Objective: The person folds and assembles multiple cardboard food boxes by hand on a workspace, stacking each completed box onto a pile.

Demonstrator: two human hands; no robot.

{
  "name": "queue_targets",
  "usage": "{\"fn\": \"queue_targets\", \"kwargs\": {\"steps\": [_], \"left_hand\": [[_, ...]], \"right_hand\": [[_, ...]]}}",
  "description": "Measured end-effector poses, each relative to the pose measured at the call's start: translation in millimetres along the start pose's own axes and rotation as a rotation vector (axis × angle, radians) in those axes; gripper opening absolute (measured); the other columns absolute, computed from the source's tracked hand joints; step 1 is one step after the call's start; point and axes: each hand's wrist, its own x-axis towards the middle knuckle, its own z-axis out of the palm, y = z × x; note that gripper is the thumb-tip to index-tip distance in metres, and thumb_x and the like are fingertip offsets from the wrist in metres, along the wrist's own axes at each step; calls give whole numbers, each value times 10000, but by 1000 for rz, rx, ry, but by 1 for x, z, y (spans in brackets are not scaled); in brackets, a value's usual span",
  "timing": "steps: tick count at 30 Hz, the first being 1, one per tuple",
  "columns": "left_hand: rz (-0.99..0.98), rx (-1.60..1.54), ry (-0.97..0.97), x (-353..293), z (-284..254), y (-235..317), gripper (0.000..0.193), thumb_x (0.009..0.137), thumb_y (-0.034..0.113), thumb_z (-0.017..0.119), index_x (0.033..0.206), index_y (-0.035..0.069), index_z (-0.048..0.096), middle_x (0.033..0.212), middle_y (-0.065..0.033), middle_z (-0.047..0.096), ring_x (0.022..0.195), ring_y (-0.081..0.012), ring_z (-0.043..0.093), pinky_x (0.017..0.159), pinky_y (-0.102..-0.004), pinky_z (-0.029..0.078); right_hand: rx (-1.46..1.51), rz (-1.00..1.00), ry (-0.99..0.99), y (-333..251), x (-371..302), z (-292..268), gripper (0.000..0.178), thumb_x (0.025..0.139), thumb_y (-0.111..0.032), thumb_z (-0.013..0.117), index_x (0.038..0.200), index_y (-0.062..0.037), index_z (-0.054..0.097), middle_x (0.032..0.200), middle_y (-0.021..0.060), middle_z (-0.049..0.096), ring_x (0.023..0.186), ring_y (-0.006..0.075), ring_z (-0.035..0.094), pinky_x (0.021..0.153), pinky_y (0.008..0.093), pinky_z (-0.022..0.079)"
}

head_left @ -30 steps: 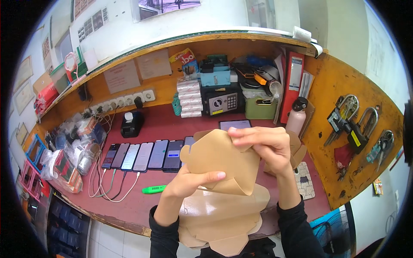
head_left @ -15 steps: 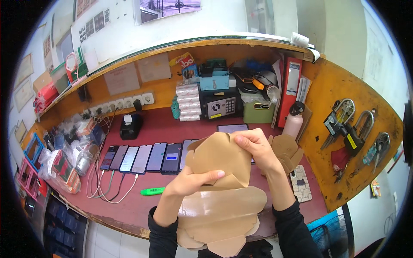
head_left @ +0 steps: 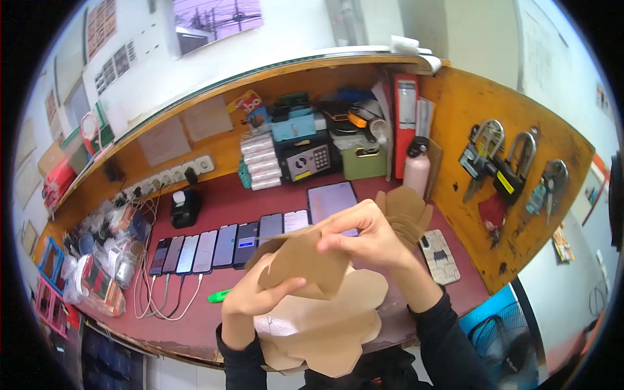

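A partly folded brown paper food box (head_left: 307, 263) is held up over the desk between my two hands. My left hand (head_left: 257, 296) grips its left side, the thumb lying across the near face and the other fingers hidden behind. Pinching the upper right edge, my right hand (head_left: 364, 237) has its thumb against the card. Below the box lie flat, unfolded brown box blanks (head_left: 335, 328) with flaps, at the desk's front edge. Several brown card pieces or boxes (head_left: 404, 214), shaped with flaps, are grouped beyond my right hand.
A row of several phones (head_left: 205, 252), some with cables, crosses the red desk (head_left: 260, 195). A tablet (head_left: 331, 198) lies behind my hands. A green highlighter (head_left: 218, 296) and a patterned phone case (head_left: 441, 257) flank them. A pink bottle (head_left: 416, 170) and small safe (head_left: 309, 159) stand behind.
The box has turned and tilted, its broad face now angled with a folded edge on top. My right hand has moved along its upper edge. The whole view has shifted to the right.
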Motion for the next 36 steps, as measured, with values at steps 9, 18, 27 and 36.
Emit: {"fn": "queue_targets", "kwargs": {"steps": [9, 18, 27, 36], "left_hand": [[266, 484, -236, 50, 51, 17, 551, 633, -103, 504, 1171, 16, 487, 999, -183, 602, 927, -335, 588, 795, -373, 474], [290, 715, 322, 138, 81, -85, 511, 666, 140, 672, 1137, 48, 495, 1387, -161, 275, 1295, -363, 208, 1058, -464, 194], [-46, 307, -16, 123, 101, -144, 270, 764, 30, 590, 1034, 34, 589, 1392, -220, 214, 1188, -365, 417, 898, -382, 465], [23, 314, -10, 109, 98, -142, 300, 754, -3, 597, 1045, 65, 618, 1397, -177, 224, 1173, -300, 437, 962, -402, 403]], "right_hand": [[-511, 39, -399, -37, -50, -68, 1149, 501, -248, 828, 1391, -54, 129, 1334, 158, 314, 1242, 268, 343, 1012, 375, 305], [-296, 268, 551, -18, -91, -143, 880, 600, -157, 787, 1261, -119, 207, 1210, 107, 380, 1176, 229, 374, 978, 368, 327], [-462, 317, 440, 76, -116, -165, 992, 555, -208, 825, 1250, -110, 125, 1207, 156, 318, 1162, 252, 359, 980, 367, 316], [-653, 341, 288, 68, -122, -159, 1029, 534, -168, 800, 1285, -92, 101, 1218, 152, 303, 1181, 272, 356, 995, 364, 305]]}}
